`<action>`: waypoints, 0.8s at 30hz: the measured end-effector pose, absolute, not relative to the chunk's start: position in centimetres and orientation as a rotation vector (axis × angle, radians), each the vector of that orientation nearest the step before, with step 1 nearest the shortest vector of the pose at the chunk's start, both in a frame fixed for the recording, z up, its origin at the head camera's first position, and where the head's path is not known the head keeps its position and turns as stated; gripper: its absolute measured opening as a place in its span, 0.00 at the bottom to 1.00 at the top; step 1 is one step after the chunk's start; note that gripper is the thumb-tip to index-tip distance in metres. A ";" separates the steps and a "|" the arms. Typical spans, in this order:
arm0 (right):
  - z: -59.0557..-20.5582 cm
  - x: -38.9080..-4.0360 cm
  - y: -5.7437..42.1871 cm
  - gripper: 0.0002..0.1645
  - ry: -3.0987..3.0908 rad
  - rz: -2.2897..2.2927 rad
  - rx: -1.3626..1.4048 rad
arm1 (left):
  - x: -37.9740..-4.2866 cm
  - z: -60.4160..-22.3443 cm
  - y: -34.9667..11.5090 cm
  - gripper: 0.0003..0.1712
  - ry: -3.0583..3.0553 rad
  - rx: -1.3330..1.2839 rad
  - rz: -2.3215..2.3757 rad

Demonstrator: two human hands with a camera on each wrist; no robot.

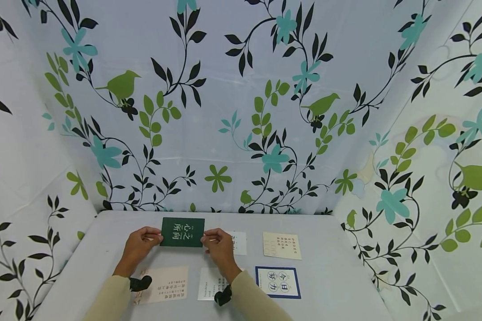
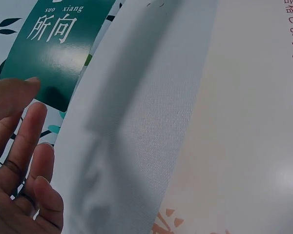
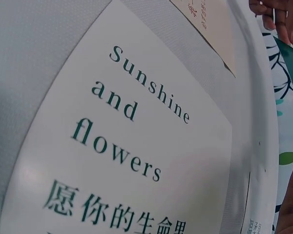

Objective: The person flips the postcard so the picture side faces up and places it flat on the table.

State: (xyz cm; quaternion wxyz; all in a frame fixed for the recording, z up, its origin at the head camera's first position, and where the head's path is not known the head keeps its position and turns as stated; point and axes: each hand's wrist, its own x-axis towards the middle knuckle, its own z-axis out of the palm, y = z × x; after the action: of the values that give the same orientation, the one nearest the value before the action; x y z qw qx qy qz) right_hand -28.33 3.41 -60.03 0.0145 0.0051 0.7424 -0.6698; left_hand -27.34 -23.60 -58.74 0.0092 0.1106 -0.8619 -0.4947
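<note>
A dark green card with white characters is held up near the table's far edge. My left hand pinches its left edge between thumb and fingers. At the opposite edge, my right hand pinches the card too. The left wrist view shows the green card with the left thumb over its corner. Below the right forearm lies a white card printed "Sunshine and flowers". A pale pink card lies by the left wrist. Another white card is partly covered by the right hand.
On the right of the white table lie a beige card and, nearer, a blue-bordered card. A patterned cloth with leaves and birds hangs behind the table and at both sides.
</note>
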 end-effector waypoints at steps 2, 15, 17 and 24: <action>-60.1 -28.3 3.4 0.12 2.320 -2.070 0.002 | -27.5 -58.8 -23.7 0.20 -2.691 0.357 -1.544; -59.9 -28.1 3.1 0.14 2.350 -1.981 0.069 | -27.4 -59.3 -23.7 0.22 -2.713 0.378 -1.511; -60.0 -28.1 3.1 0.13 2.359 -1.952 0.095 | -27.3 -59.4 -23.8 0.22 -2.724 0.381 -1.495; -60.2 -27.9 3.3 0.12 2.406 -1.845 0.141 | -27.0 -59.7 -23.7 0.21 -2.765 0.376 -1.451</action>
State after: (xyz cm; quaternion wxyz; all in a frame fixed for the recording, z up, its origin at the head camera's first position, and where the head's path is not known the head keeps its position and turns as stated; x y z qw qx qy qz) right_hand -27.87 3.28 -60.18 0.0533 0.0464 0.7916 -0.6070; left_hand -26.98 -23.73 -59.69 -0.0020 0.1194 -0.8791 -0.4614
